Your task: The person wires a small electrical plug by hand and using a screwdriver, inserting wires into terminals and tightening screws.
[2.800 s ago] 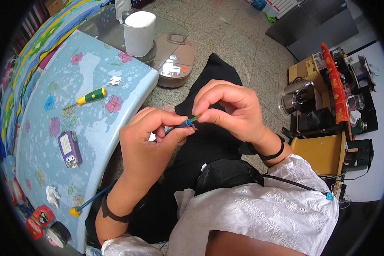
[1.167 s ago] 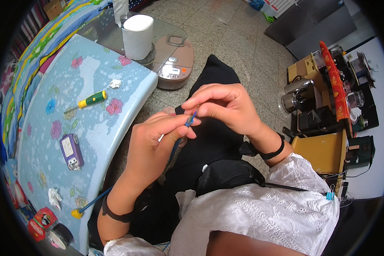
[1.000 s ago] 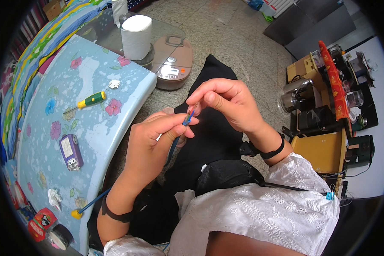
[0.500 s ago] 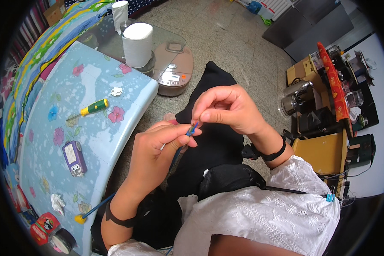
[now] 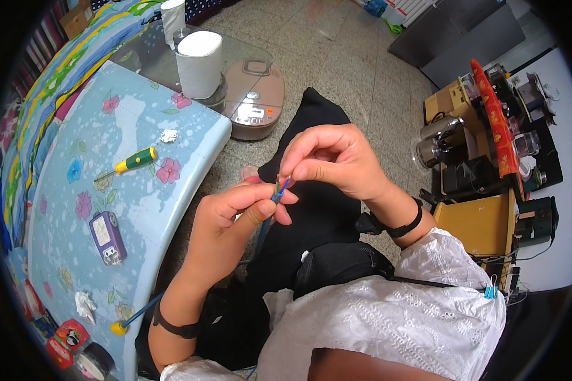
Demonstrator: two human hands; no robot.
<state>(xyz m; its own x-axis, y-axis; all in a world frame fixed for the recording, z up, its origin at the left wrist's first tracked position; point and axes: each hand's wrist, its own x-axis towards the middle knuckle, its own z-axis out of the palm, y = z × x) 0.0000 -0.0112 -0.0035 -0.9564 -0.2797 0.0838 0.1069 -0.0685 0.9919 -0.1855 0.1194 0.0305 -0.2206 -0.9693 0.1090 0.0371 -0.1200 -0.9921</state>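
My left hand [image 5: 219,219] pinches a blue-sheathed cable [image 5: 264,232] just below its stripped end, above my lap. Thin coloured wires [image 5: 281,185], green and blue among them, stick up out of the sheath. My right hand [image 5: 337,162] is closed in a pinch at the tips of these wires; its fingers partly hide the ends. On the flowered table to the left lie a green-and-yellow screwdriver [image 5: 136,160], a purple box with a white face [image 5: 107,236] and a small white piece [image 5: 168,136].
Along the table's [image 5: 51,235] near end are a crumpled white tissue [image 5: 85,306], a red packet [image 5: 68,340], a black roll [image 5: 94,362] and a yellow-ended blue cord [image 5: 118,327]. Beyond stand a paper roll [image 5: 199,70] and a rice cooker [image 5: 258,108]. Cluttered shelving [image 5: 476,222] is at right.
Both hands have shifted slightly left within the view, keeping their pinches. The wires now show more separately between the fingers. The table's things have stayed in place.
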